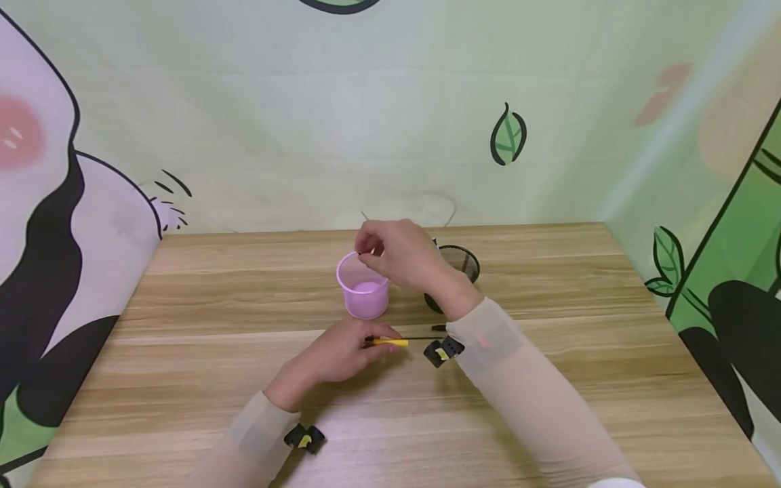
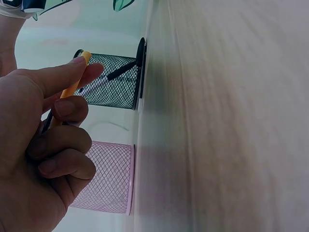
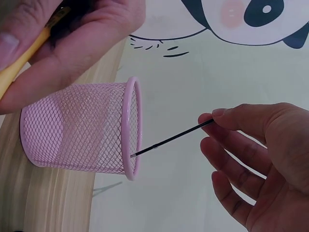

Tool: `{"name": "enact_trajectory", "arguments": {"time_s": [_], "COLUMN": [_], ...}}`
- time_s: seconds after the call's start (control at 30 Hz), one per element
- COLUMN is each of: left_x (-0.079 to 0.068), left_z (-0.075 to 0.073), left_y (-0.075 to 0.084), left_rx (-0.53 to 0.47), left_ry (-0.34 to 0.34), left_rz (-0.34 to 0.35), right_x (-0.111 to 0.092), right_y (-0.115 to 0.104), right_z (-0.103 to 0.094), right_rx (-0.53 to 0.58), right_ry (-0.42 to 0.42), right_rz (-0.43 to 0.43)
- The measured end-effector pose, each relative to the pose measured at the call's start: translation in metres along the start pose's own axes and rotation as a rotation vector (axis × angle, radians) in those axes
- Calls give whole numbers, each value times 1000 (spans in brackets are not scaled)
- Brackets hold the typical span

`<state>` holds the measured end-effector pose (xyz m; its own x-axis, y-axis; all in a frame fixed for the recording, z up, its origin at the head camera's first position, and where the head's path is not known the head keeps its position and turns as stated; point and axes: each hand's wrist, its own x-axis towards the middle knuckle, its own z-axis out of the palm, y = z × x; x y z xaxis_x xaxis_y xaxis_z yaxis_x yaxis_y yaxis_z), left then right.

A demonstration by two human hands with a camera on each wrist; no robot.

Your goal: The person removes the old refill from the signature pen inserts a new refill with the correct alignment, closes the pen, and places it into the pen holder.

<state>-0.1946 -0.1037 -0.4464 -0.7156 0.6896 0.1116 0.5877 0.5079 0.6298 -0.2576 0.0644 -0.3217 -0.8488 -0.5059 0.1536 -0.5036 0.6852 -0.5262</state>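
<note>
My right hand (image 1: 403,254) pinches a thin black pen refill (image 3: 169,139) between thumb and forefinger, its other fingers loosely bent. The refill slants down, its pale tip at the rim of a pink mesh pen holder (image 1: 366,301). Lower and nearer, my left hand (image 1: 342,349) grips a yellow pen barrel (image 1: 390,343), with fingers curled round it. Something thin and black (image 2: 47,122) shows alongside the barrel in that hand, mostly hidden by the fingers. The pink holder stands upright, just beyond the left hand.
A black mesh pen holder (image 1: 470,254) stands right of the pink one, partly behind my right wrist. In the left wrist view, a black-and-white pen (image 2: 116,73) slants across that holder. A dark pen end (image 1: 438,328) lies on the wooden table (image 1: 244,285). A printed wall backs the table.
</note>
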Motion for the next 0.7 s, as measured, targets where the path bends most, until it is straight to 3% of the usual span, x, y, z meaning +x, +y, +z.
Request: {"name": "enact_trajectory", "arguments": {"time_s": [0.7], "left_x": [0], "left_z": [-3], "left_y": [-4], "left_rx": [-32], "left_ry": [7], "left_rz": [-19], "right_x": [-11], "right_y": [-1], "right_z": [-6], "right_rx": [16], "right_ry": [32], "right_rz": [-24]}}
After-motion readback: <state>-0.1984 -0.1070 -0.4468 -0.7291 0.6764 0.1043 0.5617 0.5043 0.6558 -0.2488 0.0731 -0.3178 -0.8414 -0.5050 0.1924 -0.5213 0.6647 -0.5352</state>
